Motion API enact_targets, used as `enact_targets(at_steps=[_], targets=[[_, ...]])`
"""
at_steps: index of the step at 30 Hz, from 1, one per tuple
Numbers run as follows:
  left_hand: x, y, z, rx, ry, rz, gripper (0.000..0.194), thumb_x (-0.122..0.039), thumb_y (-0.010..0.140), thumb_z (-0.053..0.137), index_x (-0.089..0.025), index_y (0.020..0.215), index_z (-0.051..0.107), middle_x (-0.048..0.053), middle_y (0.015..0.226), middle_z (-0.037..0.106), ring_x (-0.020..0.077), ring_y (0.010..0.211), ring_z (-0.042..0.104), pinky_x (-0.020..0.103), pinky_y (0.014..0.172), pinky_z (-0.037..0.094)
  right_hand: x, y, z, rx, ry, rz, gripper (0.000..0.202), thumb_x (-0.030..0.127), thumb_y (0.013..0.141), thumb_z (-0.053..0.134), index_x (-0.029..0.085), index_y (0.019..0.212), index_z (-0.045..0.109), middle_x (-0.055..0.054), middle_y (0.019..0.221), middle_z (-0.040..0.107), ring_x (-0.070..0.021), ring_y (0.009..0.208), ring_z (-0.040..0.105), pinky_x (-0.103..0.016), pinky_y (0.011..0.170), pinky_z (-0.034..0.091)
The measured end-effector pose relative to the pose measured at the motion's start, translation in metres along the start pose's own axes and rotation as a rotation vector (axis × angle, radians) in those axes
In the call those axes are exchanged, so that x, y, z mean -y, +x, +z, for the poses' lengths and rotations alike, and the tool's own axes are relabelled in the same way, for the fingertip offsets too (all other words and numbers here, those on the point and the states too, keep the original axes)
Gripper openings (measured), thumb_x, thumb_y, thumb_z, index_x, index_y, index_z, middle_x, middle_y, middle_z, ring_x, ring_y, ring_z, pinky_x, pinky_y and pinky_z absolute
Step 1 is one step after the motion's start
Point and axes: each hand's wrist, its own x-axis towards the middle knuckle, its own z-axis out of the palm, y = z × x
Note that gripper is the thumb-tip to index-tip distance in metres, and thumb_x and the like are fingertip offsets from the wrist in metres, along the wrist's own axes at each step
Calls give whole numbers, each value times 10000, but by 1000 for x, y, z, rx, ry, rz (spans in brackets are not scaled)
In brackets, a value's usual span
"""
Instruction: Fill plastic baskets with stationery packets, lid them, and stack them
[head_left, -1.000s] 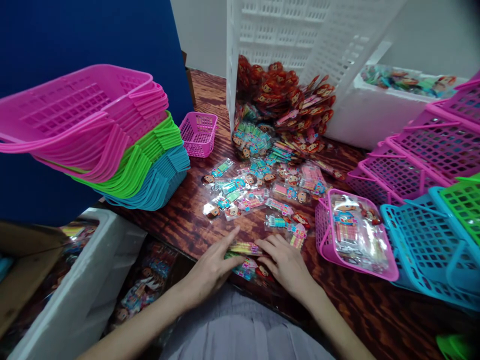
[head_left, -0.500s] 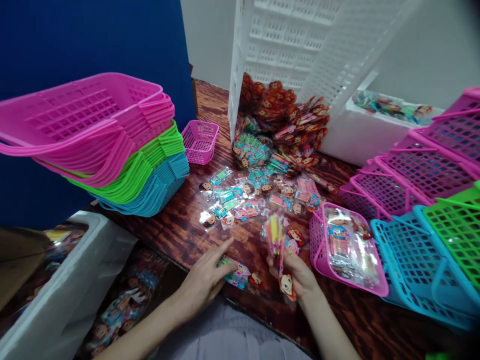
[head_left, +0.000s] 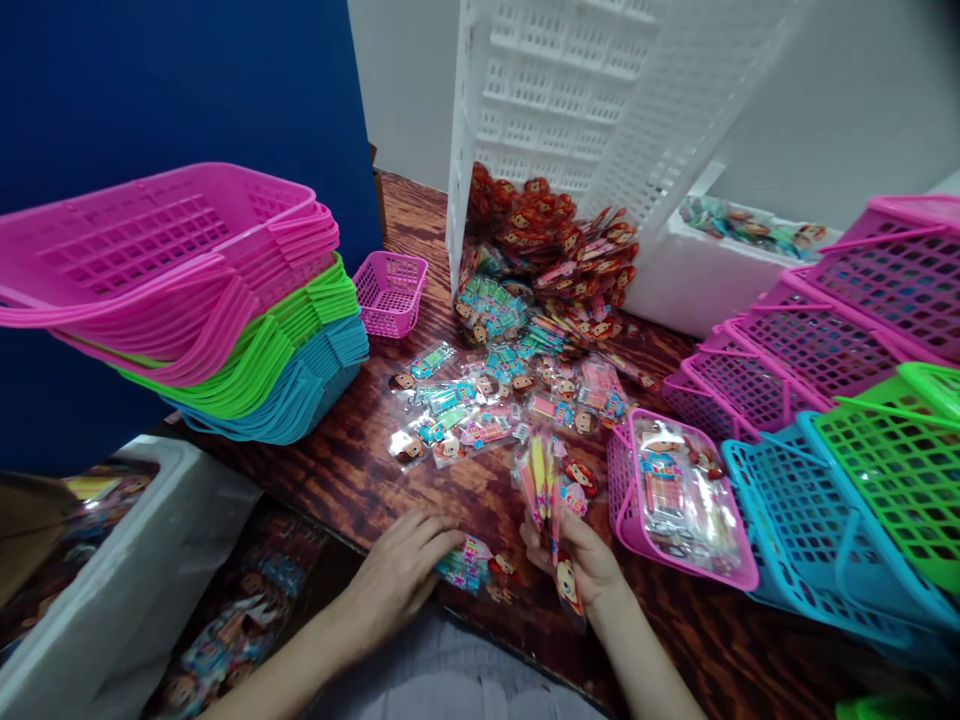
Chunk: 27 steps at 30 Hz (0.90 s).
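Observation:
My left hand (head_left: 409,565) is closed at the table's front edge, its fingertips gripping the left end of some clear packets (head_left: 465,565) with coloured sticks and red-haired figures. To its right, my right hand (head_left: 574,560) holds an upright bunch of packets (head_left: 541,475) with yellow and pink sticks; a figure's head hangs below the fingers. Loose packets (head_left: 487,425) are scattered over the table beyond both hands. Right of my right hand stands a pink basket (head_left: 626,500) filled with clear packets.
Nested pink, green and blue baskets (head_left: 277,300) rise at the left, beside a small pink basket (head_left: 390,295). A tipped white crate (head_left: 540,110) holds red-haired packets. More baskets (head_left: 840,520) stand at the right. A white foam box (head_left: 127,590) is at the lower left.
My left hand's fingers have closed over the end of the packets, where the index finger was stretched out before. My right hand still holds its bunch. The view has shifted slightly.

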Motion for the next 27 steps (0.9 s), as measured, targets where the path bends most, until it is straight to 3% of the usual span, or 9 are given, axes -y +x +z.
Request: enact_targets(at_steps=[3, 5, 8, 10, 12, 17, 19, 23, 27], targets=[[0, -2, 1, -15, -11, -8, 435, -55, 869, 448, -207, 1267, 535, 97, 1185, 632, 236, 1062, 580, 395, 940, 507, 15, -6, -2, 44, -243, -20, 452, 584, 693, 767, 218, 943, 674, -33, 840, 691, -206, 744, 635, -335, 705, 521], [-2, -4, 1, -59, 6, -14, 422, -41, 844, 466, -210, 1216, 571, 123, 1277, 573, 265, 1170, 547, 428, 978, 498, 28, -13, -1, 91, -578, -90, 350, 527, 790, 717, 225, 964, 701, -41, 941, 712, -235, 880, 650, -361, 824, 502], [-8, -3, -4, -117, 32, 10, 396, -13, 819, 502, -207, 1144, 619, 135, 1580, 255, 382, 1466, 219, 572, 1125, 347, 38, -22, 4, 57, -1162, -311, 194, 400, 924, 614, 242, 991, 703, -48, 981, 696, -244, 926, 627, -365, 830, 474], [-10, 0, -9, -60, -1, 28, 387, 1, 812, 530, -206, 1123, 635, 92, 1656, 16, 411, 1506, 15, 617, 1167, 244, 36, -26, 10, 38, -1442, -447, 153, 323, 951, 586, 246, 1042, 682, -55, 977, 676, -251, 936, 607, -374, 825, 468], [-11, 5, -13, 53, -68, 19, 401, 7, 798, 566, -216, 1123, 638, 66, 1664, -55, 380, 1514, 43, 574, 1181, 251, 30, -26, 18, 52, -1610, -517, 125, 267, 940, 600, 231, 1043, 660, -62, 957, 660, -265, 955, 588, -391, 837, 471], [-4, 11, -16, 193, -150, -26, 442, -17, 787, 625, -265, 1153, 640, 37, 1663, 97, 280, 1456, 324, 436, 1135, 386, 17, -26, 22, 3, -1674, -498, 145, 300, 886, 681, 208, 965, 601, -70, 956, 630, -283, 961, 565, -432, 838, 495], [-2, 11, -16, 203, -160, -13, 493, 3, 778, 610, -268, 1190, 626, 42, 1658, 129, 275, 1448, 341, 425, 1126, 401, 16, -30, 16, 19, -1626, -455, 197, 230, 872, 679, 210, 1045, 587, -75, 1025, 627, -282, 1009, 562, -458, 893, 495], [-2, 10, -15, 214, -173, -2, 486, 3, 811, 572, -262, 1217, 608, 73, 1640, 189, 268, 1440, 356, 428, 1124, 400, 18, -37, -1, 120, -1524, -396, 563, 30, 856, 512, 260, 1368, 467, -86, 1275, 582, -257, 1190, 531, -470, 1025, 458], [-2, 13, -12, 183, -182, 16, 478, -20, 844, 567, -274, 1247, 602, 78, 1633, 200, 265, 1433, 365, 422, 1122, 401, 18, -36, -5, 133, -1489, -380, 462, 65, 953, 381, 254, 1355, 506, -84, 1250, 631, -228, 1138, 594, -419, 974, 490]])
